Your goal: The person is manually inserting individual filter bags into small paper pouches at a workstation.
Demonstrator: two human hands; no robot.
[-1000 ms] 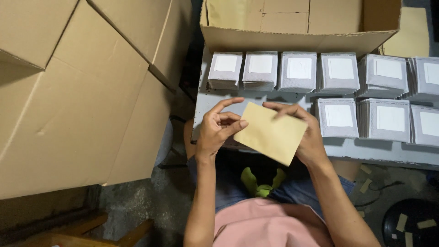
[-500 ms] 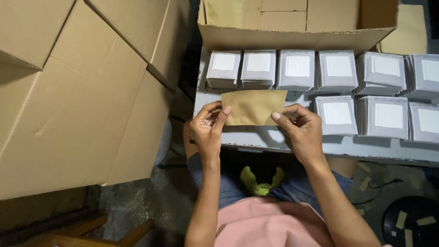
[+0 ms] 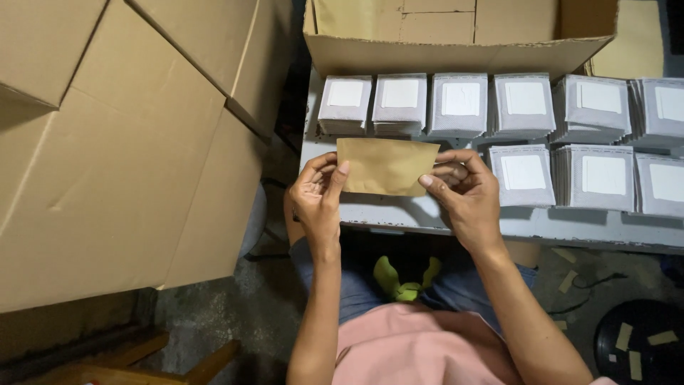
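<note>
Envelope (image 3: pixel 385 166) held level above table (image 3: pixel 399 212) edge, L hand (image 3: pixel 318 199) & R hand (image 3: pixel 467 196) fingers pinching its ends; risk: light pinch slips, envelope drops to floor or creases

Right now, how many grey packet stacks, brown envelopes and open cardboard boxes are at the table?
Grey packet stacks: 9
Brown envelope, held by left hand and right hand: 1
Open cardboard box: 1
Total: 11
</note>
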